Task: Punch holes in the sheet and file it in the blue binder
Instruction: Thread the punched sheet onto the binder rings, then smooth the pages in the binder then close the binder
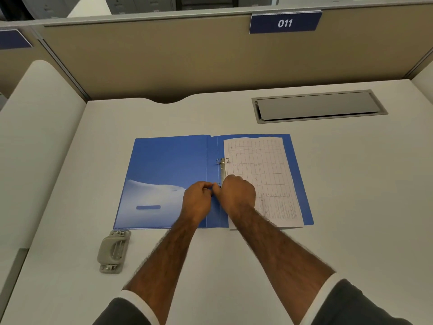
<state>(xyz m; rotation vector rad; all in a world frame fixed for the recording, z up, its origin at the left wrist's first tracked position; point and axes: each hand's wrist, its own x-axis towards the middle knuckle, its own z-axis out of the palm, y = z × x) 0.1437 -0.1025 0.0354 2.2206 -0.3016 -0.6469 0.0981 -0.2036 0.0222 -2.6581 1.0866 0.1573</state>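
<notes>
The blue binder [164,165] lies open flat in the middle of the desk. A printed sheet with a grid [264,174] rests on its right half, its left edge at the metal ring mechanism [222,167]. The upper ring is visible and passes through the sheet's edge. My left hand [198,202] and my right hand [237,193] meet at the lower ring, fingers pinched on it and hiding it. The grey hole punch [113,252] sits on the desk below the binder's left corner, apart from both hands.
A beige partition [210,57] with a blue "011" label [284,22] closes the desk's far side. A grey cable hatch [318,106] is set into the desk at the back right. A white side panel [39,137] runs along the left.
</notes>
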